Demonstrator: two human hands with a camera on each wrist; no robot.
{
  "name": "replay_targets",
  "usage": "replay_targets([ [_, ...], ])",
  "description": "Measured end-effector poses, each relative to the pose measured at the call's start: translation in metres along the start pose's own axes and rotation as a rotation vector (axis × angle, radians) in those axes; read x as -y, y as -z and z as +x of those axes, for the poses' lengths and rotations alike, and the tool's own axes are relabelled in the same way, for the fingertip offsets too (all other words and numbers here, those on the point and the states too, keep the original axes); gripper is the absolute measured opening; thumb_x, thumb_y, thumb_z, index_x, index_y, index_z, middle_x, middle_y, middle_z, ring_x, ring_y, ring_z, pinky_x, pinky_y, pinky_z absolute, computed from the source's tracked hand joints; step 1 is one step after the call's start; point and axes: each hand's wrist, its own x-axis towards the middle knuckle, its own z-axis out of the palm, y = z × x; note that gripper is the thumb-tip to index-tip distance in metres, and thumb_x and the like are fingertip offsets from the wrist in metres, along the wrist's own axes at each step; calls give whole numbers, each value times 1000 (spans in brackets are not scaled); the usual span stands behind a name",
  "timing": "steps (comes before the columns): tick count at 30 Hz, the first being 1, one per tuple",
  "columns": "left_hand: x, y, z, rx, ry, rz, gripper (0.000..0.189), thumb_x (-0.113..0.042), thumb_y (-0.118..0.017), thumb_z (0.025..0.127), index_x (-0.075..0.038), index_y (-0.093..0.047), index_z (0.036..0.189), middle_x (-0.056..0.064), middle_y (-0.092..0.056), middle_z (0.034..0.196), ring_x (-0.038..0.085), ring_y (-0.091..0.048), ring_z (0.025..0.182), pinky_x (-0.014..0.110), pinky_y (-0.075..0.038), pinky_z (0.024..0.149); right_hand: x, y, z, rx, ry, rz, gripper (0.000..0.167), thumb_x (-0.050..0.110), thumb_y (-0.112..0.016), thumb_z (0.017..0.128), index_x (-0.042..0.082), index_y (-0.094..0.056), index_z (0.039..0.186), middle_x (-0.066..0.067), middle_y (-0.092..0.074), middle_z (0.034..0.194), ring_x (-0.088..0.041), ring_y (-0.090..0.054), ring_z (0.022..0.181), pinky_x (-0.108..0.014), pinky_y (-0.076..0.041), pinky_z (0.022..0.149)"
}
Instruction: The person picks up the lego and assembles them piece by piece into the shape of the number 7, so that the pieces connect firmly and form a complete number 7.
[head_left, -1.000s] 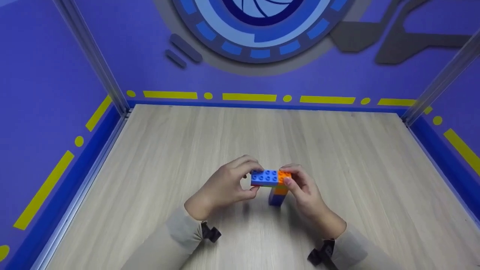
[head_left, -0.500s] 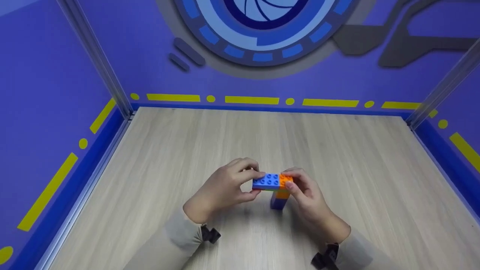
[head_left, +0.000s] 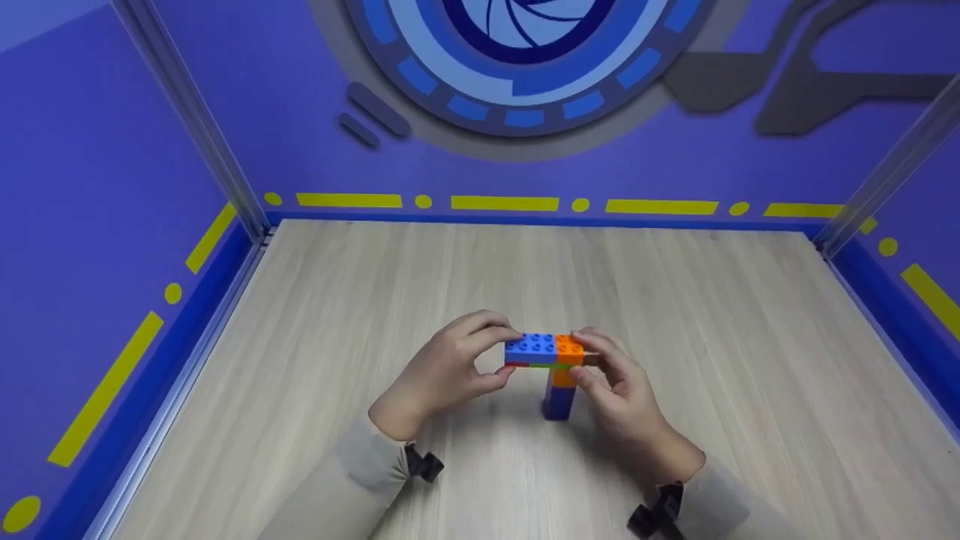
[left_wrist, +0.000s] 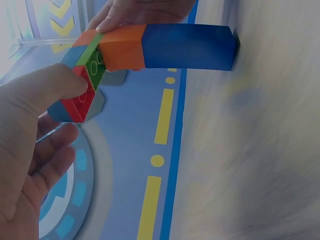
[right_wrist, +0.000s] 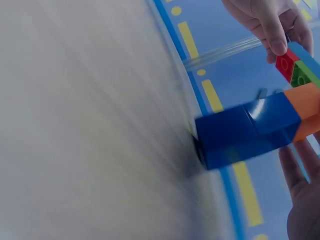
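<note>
A structure of studded toy building bricks stands upright between the hands. Its column has dark blue bricks point(head_left: 557, 403) below and an orange brick point(left_wrist: 122, 47) above. On top, a blue brick point(head_left: 536, 349) and a small orange brick point(head_left: 568, 348) lie side by side over a thin green brick point(left_wrist: 95, 66) and a red brick point(left_wrist: 81, 100); this upper part juts out to the left. My left hand point(head_left: 446, 367) pinches the jutting end, thumb under the red brick and fingertips on the blue one. My right hand point(head_left: 622, 390) grips the orange end between thumb and fingers. Whether the column touches the table cannot be told.
The wood-grain table point(head_left: 375, 285) spreads around the hands. Purple-blue panels point(head_left: 247, 90) with yellow markings wall it at the back and both sides. Metal posts point(head_left: 199, 120) stand at the back corners. Black wrist mounts point(head_left: 424, 463) sit on both sleeves.
My right thumb and fingers have slid from the top of the orange brick toward its right side and lower edge. The left hand keeps its pinch on the blue and red end.
</note>
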Motion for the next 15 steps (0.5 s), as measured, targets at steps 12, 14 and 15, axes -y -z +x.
replay_targets([
  [12,21,-9,13,17,208,-36,39,-19,-89,99,-11,-81,137,11,-74,133,30,-71,125,45,-61,115,8,27,49,256,-138,-258,60,2,-78,105,7,-57,161,-12,-62,157,-20,-70,126,-38,-63,112],
  [14,26,-10,16,20,239,-54,40,-20,-89,100,-10,-80,138,11,-74,134,31,-71,125,45,-61,115,6,29,58,273,-181,-272,61,4,-78,106,7,-56,163,-12,-62,159,-23,-71,126,-43,-63,114],
  [15,29,-11,18,22,257,-66,41,-20,-88,100,-10,-80,139,12,-74,135,31,-71,125,45,-62,114,5,30,62,276,-207,-275,62,5,-78,106,7,-56,164,-12,-62,159,-25,-72,126,-42,-62,114],
])
